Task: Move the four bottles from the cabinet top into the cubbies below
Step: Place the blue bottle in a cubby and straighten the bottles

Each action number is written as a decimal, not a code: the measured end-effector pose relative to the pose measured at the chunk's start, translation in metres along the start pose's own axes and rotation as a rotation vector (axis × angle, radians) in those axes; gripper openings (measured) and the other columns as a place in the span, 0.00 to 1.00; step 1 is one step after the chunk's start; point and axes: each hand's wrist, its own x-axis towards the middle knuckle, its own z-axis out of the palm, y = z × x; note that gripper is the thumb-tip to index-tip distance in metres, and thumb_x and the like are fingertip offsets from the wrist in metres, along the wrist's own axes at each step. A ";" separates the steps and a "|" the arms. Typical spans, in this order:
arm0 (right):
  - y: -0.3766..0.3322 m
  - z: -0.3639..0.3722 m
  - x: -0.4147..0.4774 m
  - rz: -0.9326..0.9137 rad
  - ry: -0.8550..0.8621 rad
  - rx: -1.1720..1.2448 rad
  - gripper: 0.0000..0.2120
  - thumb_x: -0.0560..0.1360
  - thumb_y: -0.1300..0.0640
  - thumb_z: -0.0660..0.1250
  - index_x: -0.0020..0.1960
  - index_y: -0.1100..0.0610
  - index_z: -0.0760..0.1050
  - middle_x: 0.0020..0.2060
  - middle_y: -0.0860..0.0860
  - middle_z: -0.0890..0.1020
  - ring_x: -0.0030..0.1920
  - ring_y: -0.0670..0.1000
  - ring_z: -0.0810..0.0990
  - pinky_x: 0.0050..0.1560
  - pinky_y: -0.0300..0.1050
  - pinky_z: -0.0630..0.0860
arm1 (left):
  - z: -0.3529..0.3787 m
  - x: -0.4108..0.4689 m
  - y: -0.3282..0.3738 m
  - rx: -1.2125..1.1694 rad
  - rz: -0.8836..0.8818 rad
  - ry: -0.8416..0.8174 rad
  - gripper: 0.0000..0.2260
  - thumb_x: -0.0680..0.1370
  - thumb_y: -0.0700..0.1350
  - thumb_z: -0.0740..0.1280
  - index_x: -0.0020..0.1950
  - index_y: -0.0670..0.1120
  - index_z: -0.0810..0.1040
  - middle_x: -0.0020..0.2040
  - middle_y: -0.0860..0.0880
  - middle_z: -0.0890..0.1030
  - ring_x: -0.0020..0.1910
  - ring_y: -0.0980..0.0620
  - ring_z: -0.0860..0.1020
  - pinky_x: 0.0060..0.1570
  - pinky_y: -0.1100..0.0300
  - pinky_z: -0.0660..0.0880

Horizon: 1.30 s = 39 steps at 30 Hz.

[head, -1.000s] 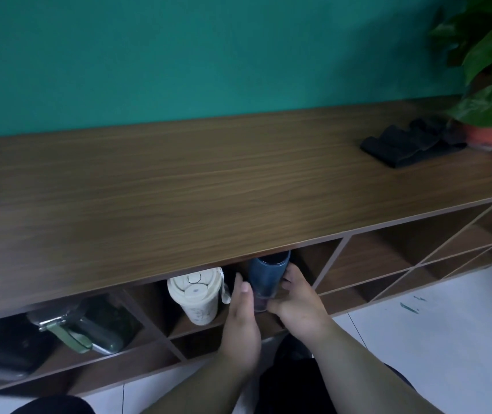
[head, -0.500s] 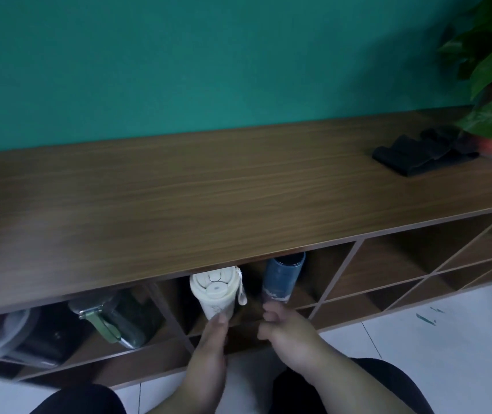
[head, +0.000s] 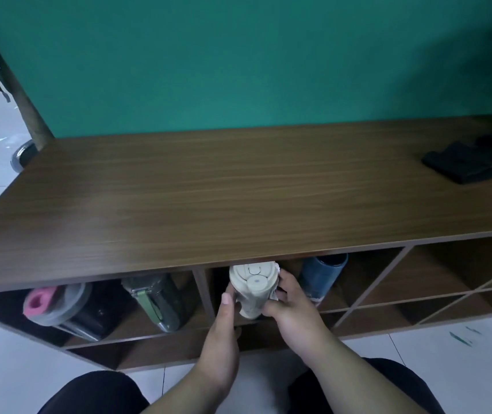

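At lower centre, the right hand curls its fingers round the cream bottle in a cubby. The left hand grips it opposite, thumb pressed flat and its other fingers hidden.

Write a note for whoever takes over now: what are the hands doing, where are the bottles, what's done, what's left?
Hands: the left hand and the right hand both hold the cream bottle in the middle cubby.
Bottles: the blue bottle is beside it, on its right. The green bottle and the pink-lidded bottle are in the left cubby.
Done: no bottle shows on the cabinet top.
Left: let go of the cream bottle.
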 end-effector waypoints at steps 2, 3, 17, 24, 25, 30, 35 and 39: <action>0.002 -0.001 0.001 0.013 0.000 -0.024 0.34 0.67 0.62 0.67 0.70 0.43 0.69 0.59 0.37 0.82 0.60 0.36 0.79 0.63 0.39 0.75 | 0.002 -0.002 0.002 0.045 0.017 -0.010 0.28 0.80 0.65 0.46 0.77 0.58 0.66 0.72 0.58 0.76 0.72 0.57 0.72 0.73 0.56 0.62; 0.001 -0.001 0.001 0.016 -0.003 -0.017 0.36 0.64 0.61 0.66 0.72 0.44 0.69 0.60 0.39 0.82 0.60 0.37 0.80 0.65 0.42 0.75 | 0.001 -0.001 0.001 0.067 0.018 -0.005 0.28 0.80 0.65 0.47 0.77 0.58 0.66 0.72 0.57 0.76 0.72 0.56 0.72 0.72 0.56 0.62; 0.001 0.065 -0.018 0.231 -0.397 -0.432 0.23 0.63 0.50 0.67 0.58 0.53 0.80 0.43 0.47 0.83 0.41 0.46 0.80 0.44 0.41 0.76 | -0.069 -0.030 0.000 0.000 -0.400 0.217 0.25 0.82 0.61 0.54 0.66 0.48 0.80 0.60 0.51 0.85 0.61 0.50 0.79 0.58 0.48 0.66; -0.012 0.143 -0.007 0.130 -0.370 -0.247 0.51 0.60 0.49 0.65 0.81 0.42 0.51 0.74 0.46 0.69 0.69 0.50 0.72 0.70 0.49 0.69 | -0.143 -0.041 0.027 -0.092 -0.211 0.530 0.18 0.83 0.61 0.52 0.55 0.54 0.78 0.53 0.54 0.80 0.54 0.54 0.78 0.67 0.50 0.67; -0.014 0.149 -0.005 0.105 -0.343 -0.256 0.51 0.61 0.48 0.65 0.81 0.42 0.50 0.73 0.46 0.70 0.67 0.50 0.72 0.69 0.49 0.68 | -0.149 -0.040 0.030 -0.067 -0.152 0.518 0.20 0.83 0.62 0.51 0.61 0.56 0.78 0.59 0.56 0.80 0.59 0.56 0.77 0.70 0.51 0.66; -0.017 0.165 0.012 0.038 -0.212 -0.188 0.49 0.61 0.47 0.65 0.81 0.43 0.53 0.77 0.44 0.67 0.75 0.48 0.67 0.75 0.55 0.64 | -0.154 -0.027 0.035 -0.002 -0.002 0.351 0.36 0.74 0.71 0.49 0.79 0.57 0.62 0.77 0.60 0.67 0.76 0.61 0.64 0.79 0.47 0.56; -0.004 0.168 0.023 0.014 -0.213 -0.163 0.41 0.60 0.47 0.67 0.74 0.40 0.63 0.67 0.40 0.78 0.67 0.46 0.76 0.71 0.57 0.70 | -0.149 -0.023 0.027 0.082 0.042 0.292 0.26 0.78 0.69 0.48 0.72 0.63 0.71 0.70 0.63 0.77 0.71 0.62 0.71 0.74 0.51 0.64; 0.001 0.167 0.025 0.013 -0.236 -0.163 0.43 0.62 0.46 0.67 0.77 0.41 0.61 0.72 0.42 0.75 0.71 0.45 0.73 0.73 0.57 0.68 | -0.148 -0.024 0.027 0.080 0.033 0.289 0.22 0.77 0.67 0.48 0.65 0.67 0.72 0.62 0.74 0.78 0.66 0.72 0.72 0.71 0.57 0.65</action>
